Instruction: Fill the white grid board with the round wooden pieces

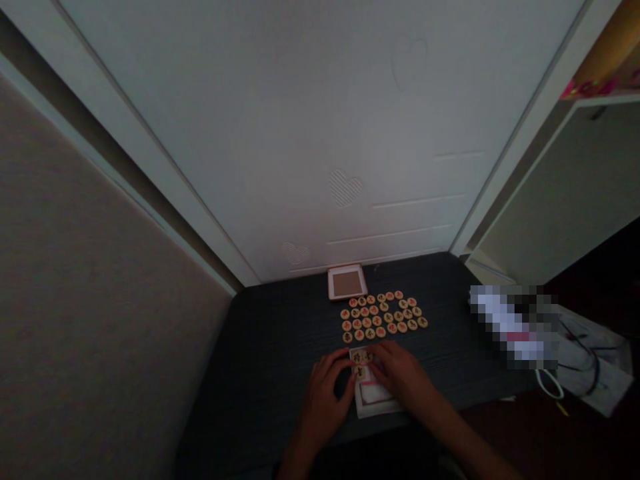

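A shallow white box (383,408) lies near the front edge of the dark table. Round Chinese chess pieces (359,372) with dark characters sit in its upper left part. My left hand (325,390) curls against the box's left edge, its index finger and thumb by these pieces. From the right, my right hand (400,373) reaches over the box, fingers closed on a Chinese chess piece (369,357) in the top row. Beyond the box, several rows of pieces (367,323) with red or dark characters lie face up on the table.
A shallow box with a red rim (329,288) and brown inside stands at the back of the dark table (280,333), near a white panel (300,133) with heart patterns. At the right are a blurred-out white object (510,327), a pale bag (607,373) and cables.
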`<state>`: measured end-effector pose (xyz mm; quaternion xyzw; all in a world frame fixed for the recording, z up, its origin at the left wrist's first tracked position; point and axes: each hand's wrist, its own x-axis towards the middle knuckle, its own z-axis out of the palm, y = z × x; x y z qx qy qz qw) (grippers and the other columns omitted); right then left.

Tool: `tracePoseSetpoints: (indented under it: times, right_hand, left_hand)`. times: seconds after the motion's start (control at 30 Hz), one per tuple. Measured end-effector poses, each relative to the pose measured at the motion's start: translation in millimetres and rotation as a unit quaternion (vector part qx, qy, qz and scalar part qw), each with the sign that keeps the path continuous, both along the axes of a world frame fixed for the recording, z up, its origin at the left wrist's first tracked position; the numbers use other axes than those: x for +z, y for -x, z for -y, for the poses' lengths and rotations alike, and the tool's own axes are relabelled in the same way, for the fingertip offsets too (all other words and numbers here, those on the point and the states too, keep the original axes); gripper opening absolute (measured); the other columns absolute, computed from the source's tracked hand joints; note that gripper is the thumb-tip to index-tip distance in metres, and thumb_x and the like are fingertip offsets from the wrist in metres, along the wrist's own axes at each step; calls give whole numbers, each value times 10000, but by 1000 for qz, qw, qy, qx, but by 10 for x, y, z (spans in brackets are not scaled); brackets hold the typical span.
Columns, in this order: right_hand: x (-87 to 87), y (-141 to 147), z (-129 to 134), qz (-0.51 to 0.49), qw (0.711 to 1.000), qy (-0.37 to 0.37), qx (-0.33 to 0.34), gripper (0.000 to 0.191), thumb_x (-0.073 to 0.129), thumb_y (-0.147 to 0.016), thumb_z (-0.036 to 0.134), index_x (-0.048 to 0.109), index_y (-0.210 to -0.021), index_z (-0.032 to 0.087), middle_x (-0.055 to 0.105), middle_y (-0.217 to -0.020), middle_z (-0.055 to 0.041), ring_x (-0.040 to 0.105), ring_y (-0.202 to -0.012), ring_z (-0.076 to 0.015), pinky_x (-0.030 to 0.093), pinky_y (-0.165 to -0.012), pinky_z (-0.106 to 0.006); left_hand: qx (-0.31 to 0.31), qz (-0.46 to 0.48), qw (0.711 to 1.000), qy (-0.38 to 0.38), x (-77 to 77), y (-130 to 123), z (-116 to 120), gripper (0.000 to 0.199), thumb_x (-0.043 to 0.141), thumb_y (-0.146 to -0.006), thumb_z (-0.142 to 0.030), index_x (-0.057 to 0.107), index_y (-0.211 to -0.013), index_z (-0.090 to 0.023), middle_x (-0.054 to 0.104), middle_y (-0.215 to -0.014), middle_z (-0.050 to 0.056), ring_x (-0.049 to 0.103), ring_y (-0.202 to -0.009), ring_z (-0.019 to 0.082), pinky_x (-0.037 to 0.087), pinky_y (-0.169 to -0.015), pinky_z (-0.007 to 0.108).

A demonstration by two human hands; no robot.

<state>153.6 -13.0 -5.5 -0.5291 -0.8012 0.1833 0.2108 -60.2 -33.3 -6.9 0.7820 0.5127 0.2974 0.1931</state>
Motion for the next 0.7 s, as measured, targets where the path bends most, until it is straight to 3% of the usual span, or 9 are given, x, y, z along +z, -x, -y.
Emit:
tracePoseSetpoints:
  times: [0.43, 0.7]
  right_hand:
    - [46, 1, 49, 7, 1000, -30, 2, 161, 592, -914, 148, 643, -1042, 231, 674, -1025, -61, 651, -931, -216, 534, -849, -328]
    - [164, -72, 223, 25, 996, -74, 47, 230, 568, -945, 130, 661, -1129, 233, 700, -1142, -72, 596, -1107, -264, 468, -974, -430]
  left_hand:
    - [7, -1, 1000, -9, -14, -6, -8, 213, 582, -940, -259, 664, -1132, -296, 650, -1295, 48, 609, -1191, 264, 482, -1034, 522]
    - [5, -3, 1000, -10, -20, -4, -5, 211, 577, -945, -251, 659, -1134, -295, 645, -1305, 43, 609, -1193, 259, 487, -1025, 506]
